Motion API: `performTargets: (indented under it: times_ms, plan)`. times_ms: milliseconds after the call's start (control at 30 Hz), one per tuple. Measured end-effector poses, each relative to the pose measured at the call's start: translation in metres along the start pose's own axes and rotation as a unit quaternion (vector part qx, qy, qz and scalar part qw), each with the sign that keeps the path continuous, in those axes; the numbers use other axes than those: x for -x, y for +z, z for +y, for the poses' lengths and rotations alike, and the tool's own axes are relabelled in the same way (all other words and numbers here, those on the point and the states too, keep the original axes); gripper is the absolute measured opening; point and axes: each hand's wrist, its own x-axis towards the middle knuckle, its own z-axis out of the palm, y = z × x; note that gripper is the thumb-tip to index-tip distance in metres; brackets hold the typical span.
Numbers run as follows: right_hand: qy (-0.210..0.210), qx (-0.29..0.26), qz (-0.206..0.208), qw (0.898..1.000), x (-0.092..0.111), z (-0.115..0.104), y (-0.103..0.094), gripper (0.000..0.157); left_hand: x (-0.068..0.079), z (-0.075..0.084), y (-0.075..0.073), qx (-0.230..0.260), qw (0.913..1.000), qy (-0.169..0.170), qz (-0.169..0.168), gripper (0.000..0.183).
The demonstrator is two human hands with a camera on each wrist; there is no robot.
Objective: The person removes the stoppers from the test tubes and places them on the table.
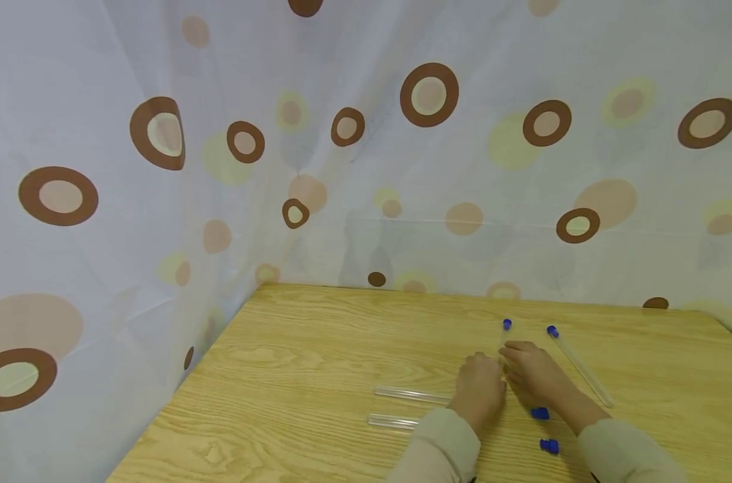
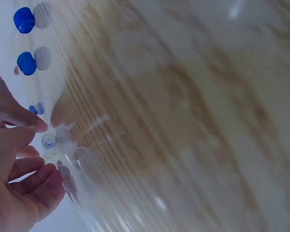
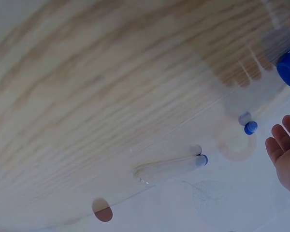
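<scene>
A clear test tube with a blue cap lies between my two hands, its cap toward the far wall. My right hand reaches over it with fingertips at the tube. Close by, my left hand has loosely bent fingers, and the tube's rounded end shows right at them in the left wrist view. In the right wrist view, fairly straight, spread fingers are seen. A second capped test tube lies slanted to the right. Two uncapped test tubes lie left, partly behind my left arm.
Two loose blue caps sit on the wooden table below my right hand, near my forearm. A white sheet with brown and pale circles encloses the table at the back and left.
</scene>
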Motion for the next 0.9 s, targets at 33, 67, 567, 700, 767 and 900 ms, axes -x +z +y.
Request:
performTargets:
  times_ms: [33,67,567,700,767,900]
  plan:
    - [-0.003,-0.002,0.000,1.000,-0.0005,0.0005,0.0004,0.037,-0.0006,0.0006,0.0007,0.000,1.0000,-0.005,-0.002,0.018]
    - [-0.006,-0.004,0.000,1.000,-0.0009,0.0010,0.0008,0.036,-0.0011,0.0011,0.0014,0.001,1.0000,-0.009,-0.001,0.018]
    - [-0.013,-0.006,-0.010,1.000,-0.0058,0.0084,0.0033,0.034,-0.0017,0.0038,0.0013,0.002,0.9997,-0.018,0.014,0.012]
    - [-0.013,-0.013,-0.015,1.000,-0.0047,0.0068,0.0022,0.033,-0.0039,0.0068,0.0040,0.001,0.9996,-0.027,-0.004,0.010]
    - [-0.013,-0.014,-0.018,1.000,-0.0049,0.0064,0.0018,0.033,-0.0047,0.0080,0.0052,-0.004,0.9995,-0.030,-0.005,0.009]
    - [-0.014,-0.011,-0.024,1.000,-0.0061,0.0057,0.0012,0.032,-0.0053,0.0096,0.0064,-0.015,0.9992,-0.036,0.002,0.009]
